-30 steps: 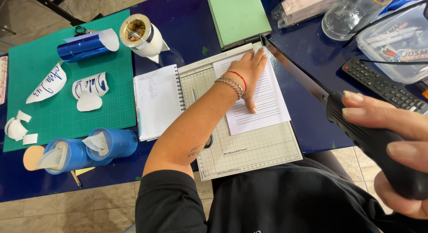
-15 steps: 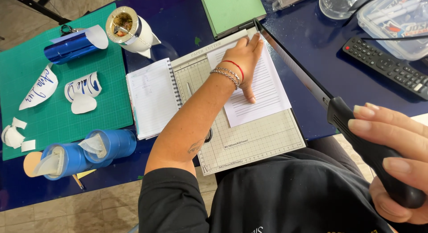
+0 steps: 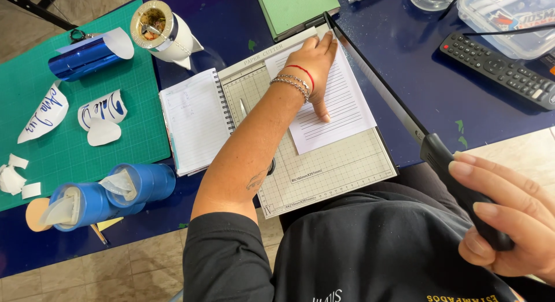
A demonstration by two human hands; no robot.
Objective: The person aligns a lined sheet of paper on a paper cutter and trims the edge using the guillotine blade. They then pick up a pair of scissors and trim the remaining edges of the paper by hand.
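My left hand (image 3: 317, 65) lies flat on a lined sheet of paper (image 3: 341, 105), pressing it onto the gridded base of a paper cutter (image 3: 324, 169); the wrist wears bracelets and a red thread. My right hand (image 3: 509, 221) grips the black handle (image 3: 457, 180) of the cutter's blade arm (image 3: 376, 82), which is raised at the handle end and runs along the paper's right edge.
A spiral notebook (image 3: 193, 120) lies left of the cutter. On the green cutting mat (image 3: 63, 117) sit blue rolls (image 3: 110, 192), a shiny blue roll (image 3: 87, 56), paper cut-outs and a white tape roll (image 3: 159, 27). A green pad (image 3: 295, 7), a remote (image 3: 500, 68) and a plastic box (image 3: 514, 16) lie beyond.
My right hand has brought the blade handle lower and closer to the cutter base. My left hand stays pressed on the sheet. The view has shifted slightly.
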